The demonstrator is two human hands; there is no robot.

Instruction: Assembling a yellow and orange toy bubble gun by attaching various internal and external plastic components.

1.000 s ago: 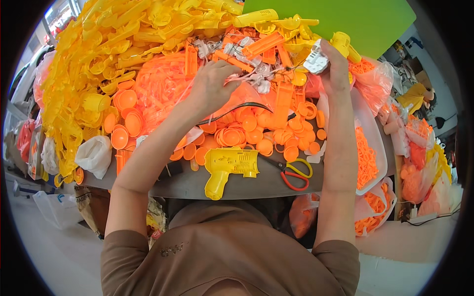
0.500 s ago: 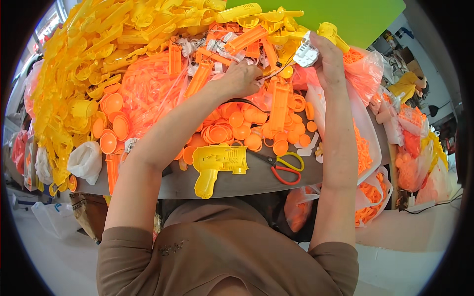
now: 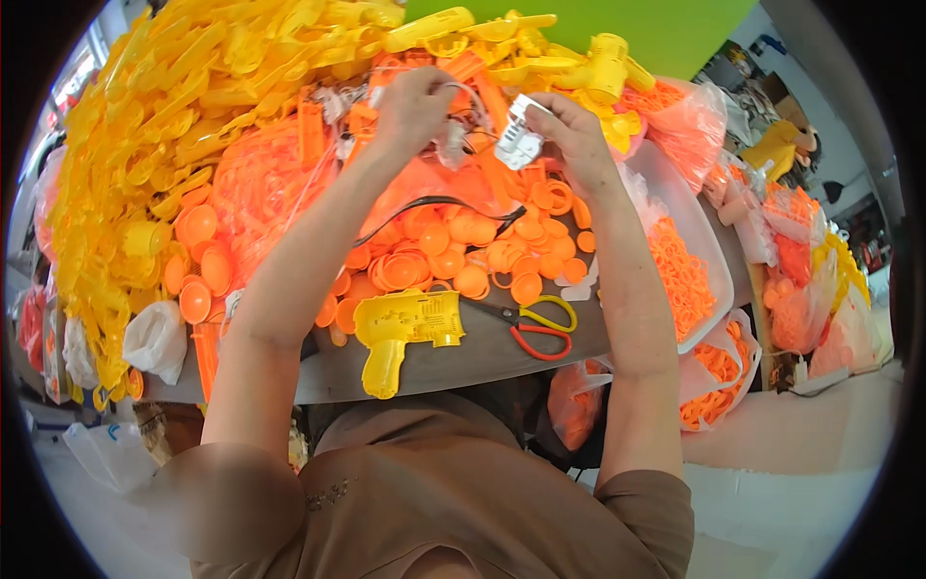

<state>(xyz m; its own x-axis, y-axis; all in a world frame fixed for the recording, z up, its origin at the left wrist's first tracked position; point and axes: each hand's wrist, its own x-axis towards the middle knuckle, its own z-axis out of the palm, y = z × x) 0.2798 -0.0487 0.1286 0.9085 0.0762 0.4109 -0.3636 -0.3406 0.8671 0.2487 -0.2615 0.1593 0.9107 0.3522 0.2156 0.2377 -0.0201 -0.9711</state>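
My right hand [image 3: 576, 145] grips a small white plastic mechanism [image 3: 519, 133] with moulded detail, held above the heaped parts. To its left, my left hand [image 3: 413, 114] is raised with its fingertips pinched on a thin wire [image 3: 475, 96] that arcs toward the white mechanism. A whitish part [image 3: 449, 145] hangs just below the left fingers; how it is attached cannot be made out. Nearer to me on the grey table [image 3: 453, 372] lies a yellow toy-gun half shell [image 3: 405, 328], its inner side up. Scissors [image 3: 535, 328] with one red and one yellow handle lie right of it.
Yellow plastic shells [image 3: 145, 125] pile high at the left and back. Orange round caps [image 3: 434, 256] cover the middle, with a black cord [image 3: 434, 201] across them. At the right stands a clear tub [image 3: 719, 280] of orange pieces, with filled bags [image 3: 723, 376] beside it.
Both hands have moved left, the right one bringing the white mechanism along. The left hand has risen from the pile with the wire. The view has shifted slightly.
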